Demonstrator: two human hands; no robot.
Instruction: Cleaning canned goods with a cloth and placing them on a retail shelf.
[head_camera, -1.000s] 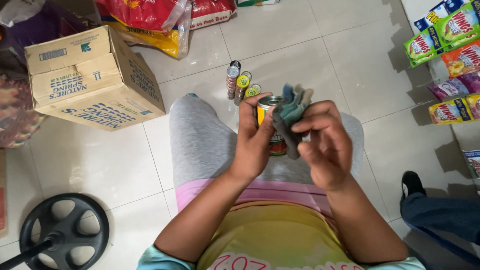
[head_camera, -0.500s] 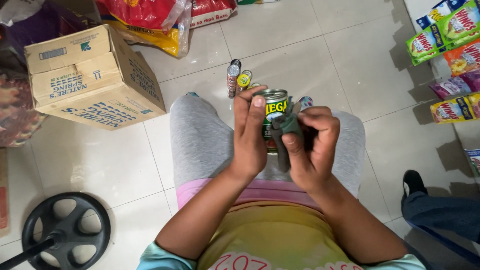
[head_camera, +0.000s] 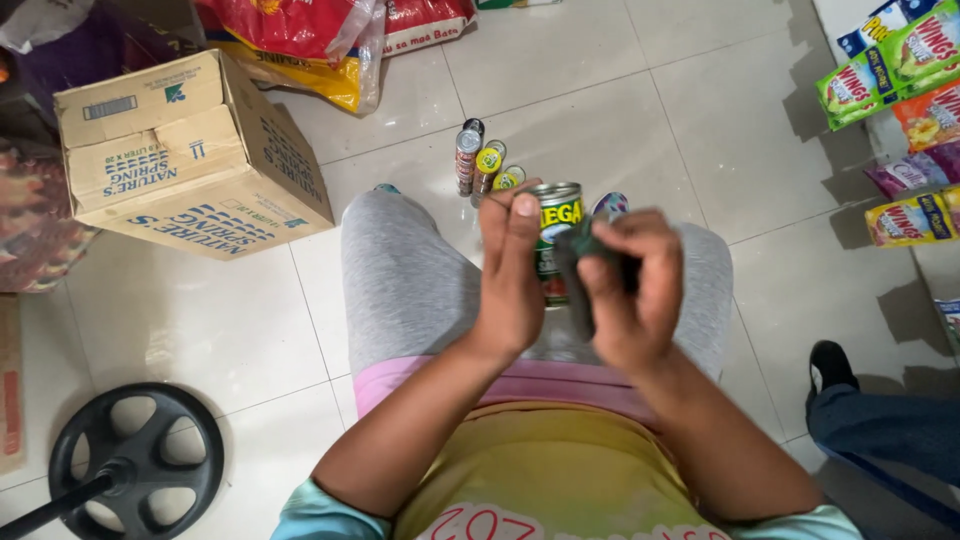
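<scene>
1 can in hand (head_camera: 556, 240), 3 cans on floor (head_camera: 487, 160), 1 cardboard box (head_camera: 190, 150), 1 cloth (head_camera: 580, 270).

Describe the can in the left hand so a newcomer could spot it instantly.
Start at the grey-trousered lap in the middle of the tiled floor. Just above it, the left hand holds a can upright, its green label facing up. Unlike the cans on the floor beyond, it is lifted.

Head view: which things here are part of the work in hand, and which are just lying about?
In hand:
- green tin can, held by the left hand
- dark cloth, pressed to the can by the right hand

Lying about:
- cardboard box
- small cans on the floor
- snack packets
- black fan base
</scene>
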